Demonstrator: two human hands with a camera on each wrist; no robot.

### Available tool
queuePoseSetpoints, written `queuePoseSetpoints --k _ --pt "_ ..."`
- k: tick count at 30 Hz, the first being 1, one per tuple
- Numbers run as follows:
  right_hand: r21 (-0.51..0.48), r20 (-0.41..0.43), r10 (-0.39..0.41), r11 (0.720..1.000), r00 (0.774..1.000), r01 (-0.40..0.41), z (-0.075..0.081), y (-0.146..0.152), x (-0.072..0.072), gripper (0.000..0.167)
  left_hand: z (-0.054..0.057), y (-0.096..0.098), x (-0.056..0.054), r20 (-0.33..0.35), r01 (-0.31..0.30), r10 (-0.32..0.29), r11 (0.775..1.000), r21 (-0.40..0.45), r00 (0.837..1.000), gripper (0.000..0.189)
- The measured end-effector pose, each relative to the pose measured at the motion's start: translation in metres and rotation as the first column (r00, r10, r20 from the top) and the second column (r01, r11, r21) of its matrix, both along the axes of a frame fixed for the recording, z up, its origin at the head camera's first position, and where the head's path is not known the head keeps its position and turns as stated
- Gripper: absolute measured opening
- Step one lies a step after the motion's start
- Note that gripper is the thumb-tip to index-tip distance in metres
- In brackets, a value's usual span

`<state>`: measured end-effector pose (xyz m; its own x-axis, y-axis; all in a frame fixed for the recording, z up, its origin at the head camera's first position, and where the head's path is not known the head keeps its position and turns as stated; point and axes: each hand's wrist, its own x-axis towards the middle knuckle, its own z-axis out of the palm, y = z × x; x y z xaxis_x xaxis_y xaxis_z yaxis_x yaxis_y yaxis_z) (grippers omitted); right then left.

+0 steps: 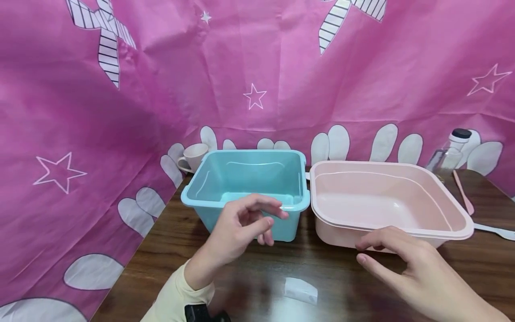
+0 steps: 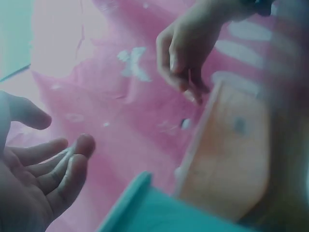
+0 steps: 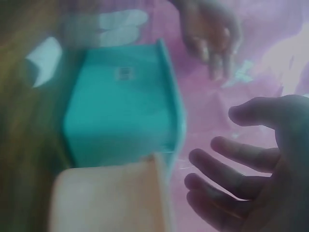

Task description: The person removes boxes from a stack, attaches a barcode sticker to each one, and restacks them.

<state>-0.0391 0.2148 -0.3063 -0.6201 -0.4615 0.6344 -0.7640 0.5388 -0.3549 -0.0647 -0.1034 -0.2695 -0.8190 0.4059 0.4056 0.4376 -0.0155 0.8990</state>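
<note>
My left hand hovers in front of the teal plastic basin, its fingers loosely bent and nothing between them. In the left wrist view the same hand has its palm turned up beside the teal rim. On the other side my right hand is held before the pink plastic basin, fingers apart and holding nothing. The right wrist view shows that hand with spread fingers near both basins. The two basins stand side by side.
Behind the teal basin stands a white mug. At the right are a clear bottle with a black cap, a pink spoon and a white utensil handle. A pale wrapper-like piece appears on the dark wooden table.
</note>
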Motion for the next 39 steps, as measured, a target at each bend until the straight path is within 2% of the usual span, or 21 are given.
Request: queuePoseSetpoints --k 3,5,8,10,12,13,15,17,22,24,29,32,35,39 --pt "-0.004 0.014 0.017 1.0 1.0 -0.017 0.01 -0.003 -0.001 0.057 0.009 -0.013 -0.001 -0.042 -0.053 0.051 0.998 -0.031 0.998 0.031" --pt "-0.002 0.02 -0.002 1.0 1.0 0.002 0.017 -0.005 -0.001 0.056 0.014 -0.022 -0.001 -0.082 -0.091 0.087 0.995 -0.046 0.993 0.032" --pt "-0.011 0.011 -0.029 1.0 1.0 0.029 0.026 -0.008 -0.003 0.056 0.02 -0.033 0.0 -0.155 -0.184 0.17 0.979 -0.083 0.973 0.033" --pt "-0.023 -0.01 -0.037 0.999 0.999 0.037 0.032 -0.011 -0.006 0.055 0.023 -0.04 0.0 -0.228 -0.27 0.238 0.955 -0.121 0.944 0.034" --pt "-0.047 -0.02 -0.059 0.997 0.998 0.058 0.037 -0.014 -0.008 0.054 0.024 -0.045 -0.001 -0.296 -0.361 0.305 0.919 -0.158 0.905 0.036" --pt "-0.067 -0.039 -0.068 0.996 0.997 0.065 0.039 -0.015 -0.009 0.053 0.025 -0.047 -0.001 -0.324 -0.397 0.329 0.902 -0.171 0.887 0.037" --pt "-0.103 -0.069 -0.1 0.99 0.993 0.092 0.041 -0.018 -0.012 0.048 0.025 -0.05 -0.002 -0.363 -0.44 0.357 0.88 -0.179 0.861 0.039" --pt "-0.146 -0.088 -0.141 0.981 0.986 0.127 0.042 -0.019 -0.013 0.041 0.026 -0.053 -0.003 -0.379 -0.459 0.37 0.87 -0.178 0.848 0.041" --pt "-0.239 -0.164 -0.168 0.963 0.972 0.126 0.042 -0.017 -0.02 0.026 0.024 -0.056 -0.007 -0.406 -0.495 0.396 0.851 -0.175 0.824 0.042" --pt "-0.258 -0.189 -0.184 0.957 0.965 0.132 0.042 -0.016 -0.024 0.028 0.022 -0.057 -0.01 -0.423 -0.512 0.402 0.839 -0.186 0.812 0.042" --pt "-0.268 -0.207 -0.276 0.939 0.939 0.217 0.04 -0.01 -0.029 0.036 0.016 -0.057 -0.015 -0.478 -0.544 0.399 0.812 -0.213 0.783 0.043" --pt "-0.29 -0.211 -0.324 0.922 0.922 0.258 0.039 -0.007 -0.033 0.05 0.012 -0.056 -0.019 -0.517 -0.553 0.387 0.805 -0.215 0.763 0.043" --pt "-0.323 -0.23 -0.362 0.904 0.903 0.28 0.038 -0.003 -0.041 0.066 0.009 -0.053 -0.022 -0.533 -0.539 0.357 0.809 -0.234 0.767 0.044" --pt "-0.345 -0.234 -0.396 0.888 0.888 0.305 0.036 0.003 -0.05 0.077 0.006 -0.047 -0.024 -0.51 -0.512 0.327 0.813 -0.277 0.795 0.047"
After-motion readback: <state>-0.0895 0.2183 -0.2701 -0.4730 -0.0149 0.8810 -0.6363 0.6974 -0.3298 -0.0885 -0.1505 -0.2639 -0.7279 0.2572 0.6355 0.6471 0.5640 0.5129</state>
